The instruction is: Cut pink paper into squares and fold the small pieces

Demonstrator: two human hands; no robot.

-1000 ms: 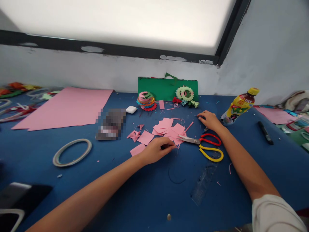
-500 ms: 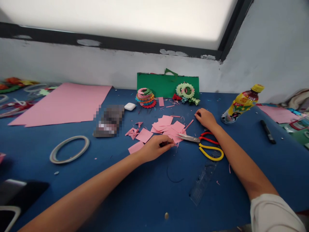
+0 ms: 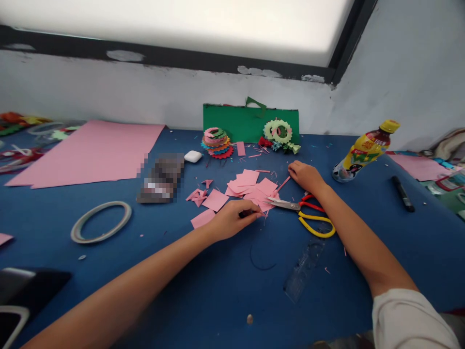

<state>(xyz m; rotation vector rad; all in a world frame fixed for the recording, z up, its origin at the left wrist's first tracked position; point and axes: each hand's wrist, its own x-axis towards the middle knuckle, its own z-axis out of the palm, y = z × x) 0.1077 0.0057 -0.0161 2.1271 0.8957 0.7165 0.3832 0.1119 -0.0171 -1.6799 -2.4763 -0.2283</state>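
My left hand (image 3: pixel 234 219) is closed in a pinch on a thin pink paper scrap (image 3: pixel 263 214) at the near edge of a loose heap of pink paper squares (image 3: pixel 248 178). Beyond the heap, my right hand (image 3: pixel 305 175) rests low over the table with its fingers curled together; what they hold, if anything, is hidden. A narrow pink paper strip (image 3: pixel 283 184) lies just below those fingertips. Between the hands lie scissors (image 3: pixel 288 205) with one red and one yellow handle, blades slightly apart, tips on the squares. My right forearm passes beside the handles.
A clear ruler (image 3: pixel 304 271) lies nearer me. Behind the heap are a stack of coloured paper rings (image 3: pixel 217 144), pale green rings (image 3: pixel 277 131) and a green board (image 3: pixel 232 121). A drink bottle (image 3: pixel 366 151) and black marker (image 3: pixel 402 193) are right; a tape roll (image 3: pixel 101 222) and pink sheets (image 3: pixel 94 155) left.
The whole view has shifted slightly, so everything sits a little higher and further left. Both hands keep nearly the same place and pose; the scissors and paper stay put.
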